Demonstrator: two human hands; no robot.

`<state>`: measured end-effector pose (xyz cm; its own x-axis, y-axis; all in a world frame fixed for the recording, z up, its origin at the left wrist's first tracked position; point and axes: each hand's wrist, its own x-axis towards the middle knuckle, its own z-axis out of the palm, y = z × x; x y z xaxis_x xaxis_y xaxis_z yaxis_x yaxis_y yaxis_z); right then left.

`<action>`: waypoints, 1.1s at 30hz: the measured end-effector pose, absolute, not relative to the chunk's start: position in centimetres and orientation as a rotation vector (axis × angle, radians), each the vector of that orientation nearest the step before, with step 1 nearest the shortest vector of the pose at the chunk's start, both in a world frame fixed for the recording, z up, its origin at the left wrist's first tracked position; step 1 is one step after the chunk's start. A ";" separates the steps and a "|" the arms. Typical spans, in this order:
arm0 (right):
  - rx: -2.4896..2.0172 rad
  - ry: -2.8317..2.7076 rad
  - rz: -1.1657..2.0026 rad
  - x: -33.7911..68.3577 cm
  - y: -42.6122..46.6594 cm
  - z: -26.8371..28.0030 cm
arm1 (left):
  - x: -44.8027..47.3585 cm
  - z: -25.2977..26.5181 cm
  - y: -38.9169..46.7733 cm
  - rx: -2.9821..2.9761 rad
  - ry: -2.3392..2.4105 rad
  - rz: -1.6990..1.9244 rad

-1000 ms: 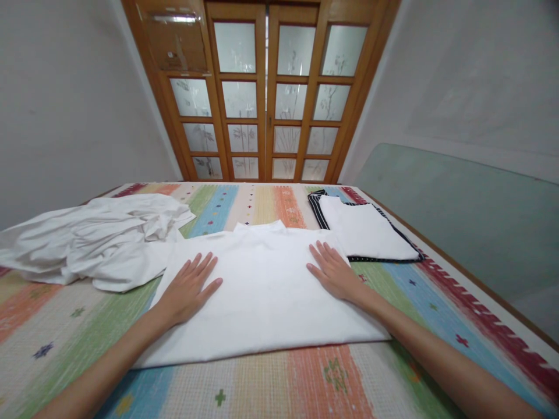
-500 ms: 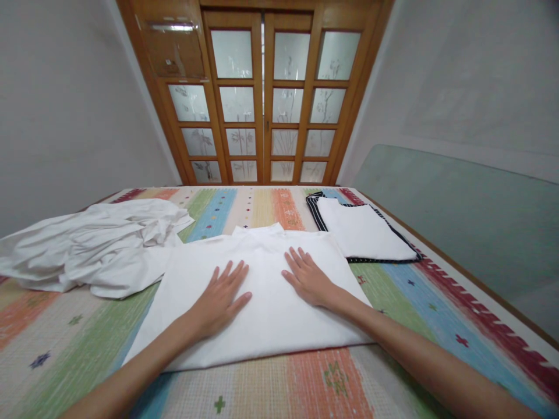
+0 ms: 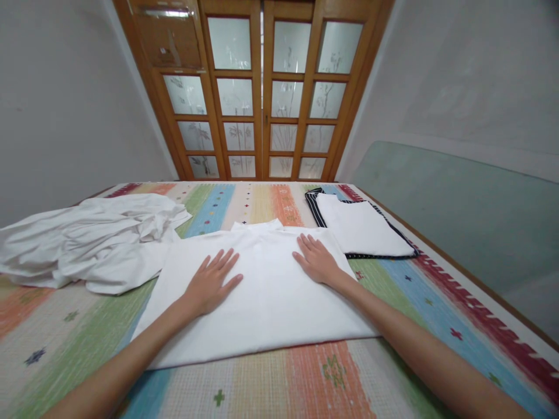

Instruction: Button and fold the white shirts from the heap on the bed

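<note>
A white shirt (image 3: 262, 302), folded into a broad flat shape with its collar at the far edge, lies in front of me. My left hand (image 3: 212, 283) rests flat on its left half, fingers spread. On the right half, close to the upper right corner, my right hand (image 3: 315, 258) lies flat with its fingers stretched out. Neither hand grips the cloth. To the left is a crumpled white garment (image 3: 100, 244), whose edge meets the shirt's left side. Beyond the shirt at the right sits a neatly folded white garment (image 3: 360, 224) on top of a black striped one (image 3: 315, 209).
Everything lies on a striped, multicoloured cover (image 3: 340, 378). A pale green panel (image 3: 454, 203) runs along the right side. At the far end stand wooden doors (image 3: 266, 116) with frosted panes, between grey walls.
Both hands have slid outward over the shirt, the left one to the left and the right one to the right. The view has shifted slightly.
</note>
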<state>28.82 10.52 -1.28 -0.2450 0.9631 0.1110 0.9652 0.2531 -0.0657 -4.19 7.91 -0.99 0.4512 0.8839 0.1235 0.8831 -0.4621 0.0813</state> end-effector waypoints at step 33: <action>-1.608 -2.390 -0.032 32.9 -1.9 -3.2 | -12.7 -2.9 0.9 2.835 1.772 0.377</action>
